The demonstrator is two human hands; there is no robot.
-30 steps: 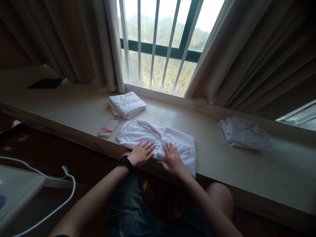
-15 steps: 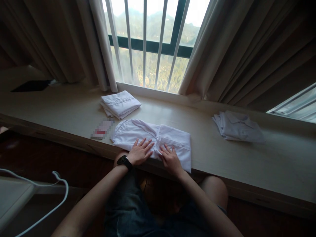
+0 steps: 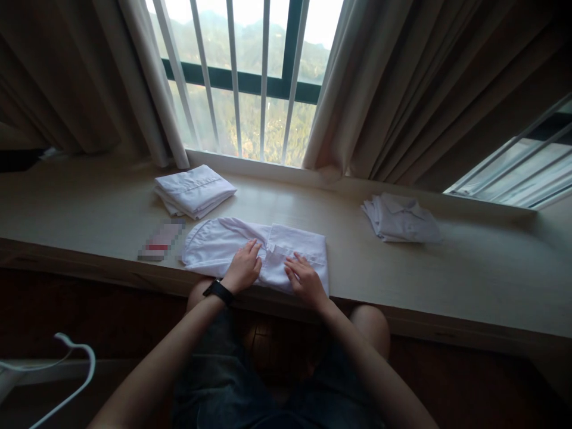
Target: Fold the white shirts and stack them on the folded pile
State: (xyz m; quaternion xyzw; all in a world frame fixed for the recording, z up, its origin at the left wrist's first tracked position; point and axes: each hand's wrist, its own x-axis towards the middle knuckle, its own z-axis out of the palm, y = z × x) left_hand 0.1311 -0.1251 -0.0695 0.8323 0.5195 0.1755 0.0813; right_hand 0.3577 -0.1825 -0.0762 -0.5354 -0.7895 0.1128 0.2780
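Your left hand (image 3: 243,269) and right hand (image 3: 308,282) rest on the white shirt (image 3: 273,269), fingers bent, pinching unclear; smooth its gathered middle gently outward.

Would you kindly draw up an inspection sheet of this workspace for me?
Surface: long, pale wood-look ledge.
Work items: folded-over white cloth garment at the near edge; folded white cloth stack beyond, to its left; folded white collared shirt to its right.
Clutter: pixelated rectangular item with a red patch, left of the garment; flat black object at far left; slim white hooked piece, probably a hanger, lower left.
Hands: left hand and right hand, both at the garment; whether either pinches cloth is unclear.
Cables: nothing seen for certain.
Surroundings: barred window with dark green frame; heavy grey-brown fabric curtains on both sides.
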